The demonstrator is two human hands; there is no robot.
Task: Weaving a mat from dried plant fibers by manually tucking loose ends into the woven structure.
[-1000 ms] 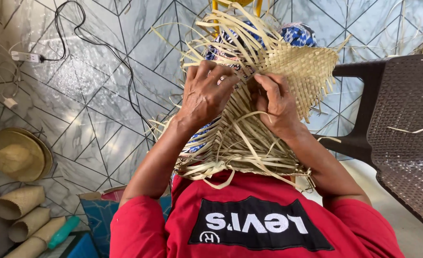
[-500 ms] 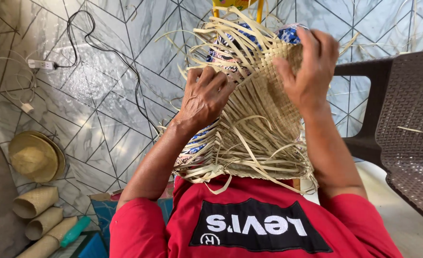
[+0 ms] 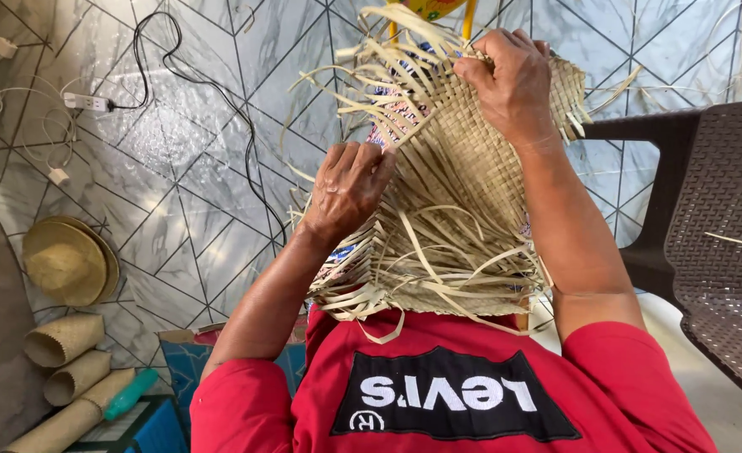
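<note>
we see one label: a black patch (image 3: 455,404) with white letters, low down on the red shirt (image 3: 639,394).

A home corner used for weaving work, by the look of it. The grey tiled floor (image 3: 178,193) carries a finished straw hat (image 3: 67,262), rolled woven tubes (image 3: 65,340) and a white power strip (image 3: 85,102) with a black cable (image 3: 211,92). A brown wicker-pattern chair (image 3: 715,243) stands at the right edge.

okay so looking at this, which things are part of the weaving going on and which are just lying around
In hand:
woven straw piece, gripped by the left hand and the right hand
loose straw strips hanging from it

Lying about:
straw hat on the floor
rolled woven mats
black cable
brown chair
</note>
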